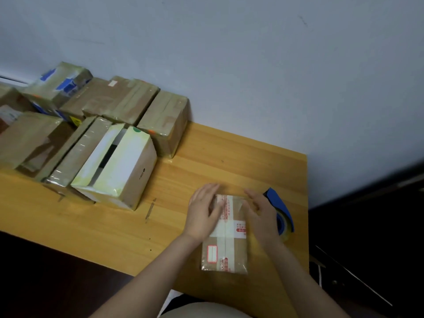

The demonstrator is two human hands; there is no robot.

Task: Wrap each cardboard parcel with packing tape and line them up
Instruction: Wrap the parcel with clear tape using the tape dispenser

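Both hands lie open, left hand (203, 210) and right hand (261, 214) pressing nearly straight fingers onto the far end of a taped cardboard parcel (226, 246) near the bench (206, 157) front edge. A blue tape dispenser (281, 208) sits just beside the right hand, with wrapped parcels (119, 102) grouped at far left.

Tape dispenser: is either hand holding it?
No, the tape dispenser lies on the table; the left hand and right hand rest on the parcel.

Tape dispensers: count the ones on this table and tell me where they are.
1. The blue tape dispenser sits near the table's right edge, beside the small parcel, partly behind the right hand. Others could be hidden behind the grouped parcels.
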